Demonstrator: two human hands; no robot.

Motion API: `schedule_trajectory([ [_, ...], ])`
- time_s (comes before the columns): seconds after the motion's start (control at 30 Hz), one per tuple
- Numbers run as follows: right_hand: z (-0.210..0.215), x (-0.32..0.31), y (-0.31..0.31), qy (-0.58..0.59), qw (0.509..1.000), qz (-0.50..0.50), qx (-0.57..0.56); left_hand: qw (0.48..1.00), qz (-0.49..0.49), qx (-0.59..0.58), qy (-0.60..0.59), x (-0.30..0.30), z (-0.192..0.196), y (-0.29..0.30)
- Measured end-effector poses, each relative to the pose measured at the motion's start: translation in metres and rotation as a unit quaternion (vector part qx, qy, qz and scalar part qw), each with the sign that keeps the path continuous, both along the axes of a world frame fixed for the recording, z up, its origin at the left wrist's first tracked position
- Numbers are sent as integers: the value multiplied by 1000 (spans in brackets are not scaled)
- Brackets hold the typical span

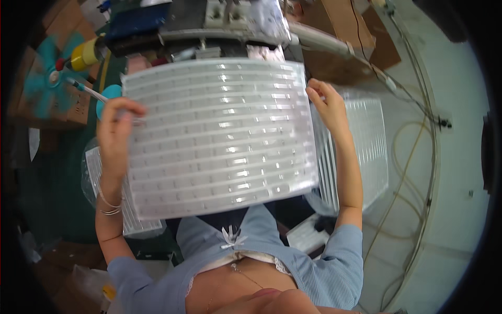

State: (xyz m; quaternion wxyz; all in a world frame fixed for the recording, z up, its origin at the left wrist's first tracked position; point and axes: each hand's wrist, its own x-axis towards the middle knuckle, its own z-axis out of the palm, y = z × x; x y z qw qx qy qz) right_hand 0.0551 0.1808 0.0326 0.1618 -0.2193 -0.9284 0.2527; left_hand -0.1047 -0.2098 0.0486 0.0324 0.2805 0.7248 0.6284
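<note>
A wide, translucent plastic tray (219,141) with many parallel ridged rows spans the space in front of my body, tilted a little. My left hand (116,125), slightly blurred, curls its fingers over the tray's left edge. At the upper right edge, my right hand (328,104) has its thumb and forefinger on the rim, and its other fingers are bent. Small dark marks repeat along the rows; whether parts lie in them, I cannot tell.
More ridged clear trays (368,152) are at the right, and another (138,220) lies low at the left. A teal fan (52,77) with blurred blades stands at the upper left. Behind the tray is a cluttered bench with a socket strip (225,14). Cardboard boxes (340,23) stand at the back right.
</note>
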Motion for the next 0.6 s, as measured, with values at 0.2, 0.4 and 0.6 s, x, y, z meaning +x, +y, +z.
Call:
schedule_trajectory([
  [0.2,-61,102,-2,-84,978,-71,-177,968,195,-97,-123,-26,-71,-129],
  [0.4,-83,115,-10,9,960,-85,-268,951,135,-244,-136,27,-112,-132],
  [0.6,-93,133,-14,12,946,-92,-310,951,125,-208,-192,24,-106,-117],
])
